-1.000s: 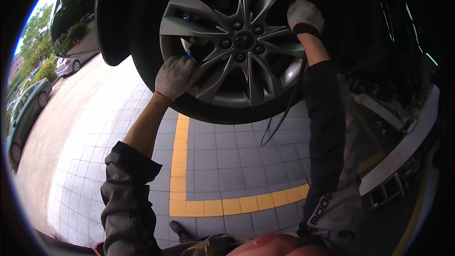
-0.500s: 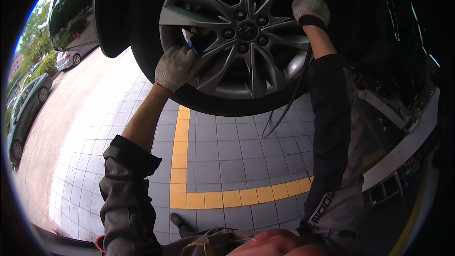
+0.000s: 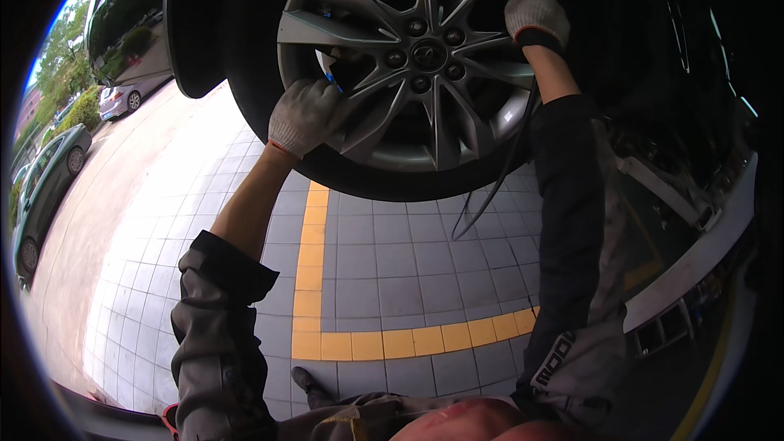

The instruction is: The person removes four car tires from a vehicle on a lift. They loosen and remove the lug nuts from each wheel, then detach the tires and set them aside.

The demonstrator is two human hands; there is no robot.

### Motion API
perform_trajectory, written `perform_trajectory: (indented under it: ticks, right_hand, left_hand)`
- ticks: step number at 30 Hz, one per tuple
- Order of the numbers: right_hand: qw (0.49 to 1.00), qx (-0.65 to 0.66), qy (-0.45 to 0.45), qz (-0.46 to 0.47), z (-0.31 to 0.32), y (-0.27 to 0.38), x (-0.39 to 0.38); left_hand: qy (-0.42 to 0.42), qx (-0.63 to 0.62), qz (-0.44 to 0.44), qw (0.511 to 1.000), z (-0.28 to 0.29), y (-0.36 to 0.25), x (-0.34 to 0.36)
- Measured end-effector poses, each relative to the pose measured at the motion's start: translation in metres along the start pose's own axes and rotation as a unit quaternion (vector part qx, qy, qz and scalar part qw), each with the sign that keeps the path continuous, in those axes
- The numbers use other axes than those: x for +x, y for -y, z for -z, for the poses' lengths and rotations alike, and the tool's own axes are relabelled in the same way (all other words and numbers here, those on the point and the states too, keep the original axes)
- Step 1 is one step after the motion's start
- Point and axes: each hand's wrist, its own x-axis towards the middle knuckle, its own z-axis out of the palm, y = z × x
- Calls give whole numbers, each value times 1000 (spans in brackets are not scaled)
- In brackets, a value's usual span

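Observation:
A grey multi-spoke alloy wheel [image 3: 394, 103] with a dark tyre [image 3: 392, 185] hangs raised above the floor in front of me. My left hand [image 3: 304, 117], in a knitted whitish glove, is closed around the lower left of the wheel, its fingers curled in at the rim beside a spoke. At the wheel's upper right edge my right hand [image 3: 536, 15], gloved too, is closed in a fist against the rim. What its fingers hold is hidden. A thin dark hose [image 3: 513, 152] runs down below the right wrist and loops under the tyre.
Yellow tiles [image 3: 415, 341] mark a line on the grey tiled floor [image 3: 408, 269]. A pale metal lift arm [image 3: 694, 249] and a dark rack [image 3: 663, 328] stand at the right. Parked cars [image 3: 51, 188] line the bright lane at far left. The dark car body surrounds the wheel.

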Motion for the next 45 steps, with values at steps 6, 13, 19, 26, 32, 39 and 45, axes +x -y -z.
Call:
perform_trajectory:
  ticks: [6,13,19,26,32,39,45]
  right_hand:
    - [1000,-17,7,-9,-3,0,2]
    - [994,100,-1,-43,8,-1,-8]
    - [990,134,8,-36,11,-2,-8]
    - [993,111,4,-30,10,-1,-10]
    - [991,127,3,-37,17,0,-15]
    - [990,131,2,-54,19,3,-15]
    - [989,141,3,-45,18,-1,-14]
  left_hand:
    - [-13,-8,-8,1000,0,0,1]
    - [-23,-2,-13,1000,1,-1,3]
    - [-17,-9,-9,1000,0,0,2]
    - [-18,5,-17,1000,-3,2,0]
    - [0,-1,-12,1000,-4,3,0]
    - [-17,-8,-17,1000,-5,4,0]
    - [-9,-7,-11,1000,-3,2,0]
